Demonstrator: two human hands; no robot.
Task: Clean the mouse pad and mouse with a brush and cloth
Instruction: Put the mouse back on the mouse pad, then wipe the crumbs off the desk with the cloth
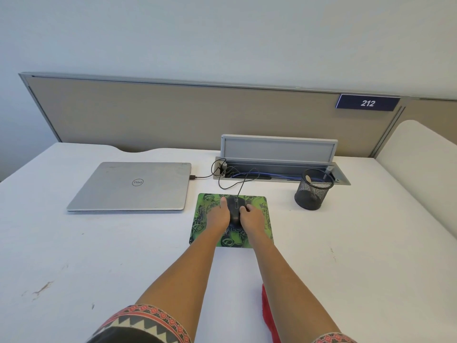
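Grasping black corded mouse (235,209) on green patterned mouse pad (258,202) with right hand (252,217). Touching it with left hand (218,214), grip unclear.

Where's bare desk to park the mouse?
Free: white desk between green patterned mouse pad and black mesh pen cup; wide stretch in front of silver closed laptop. Crowded: behind the pad, cables from black wired mouse and laptop; red cloth at near edge.

closed silver laptop (133,185) left | mesh pen cup (312,191) right | open cable box (279,167) behind | sign 212 (367,103)
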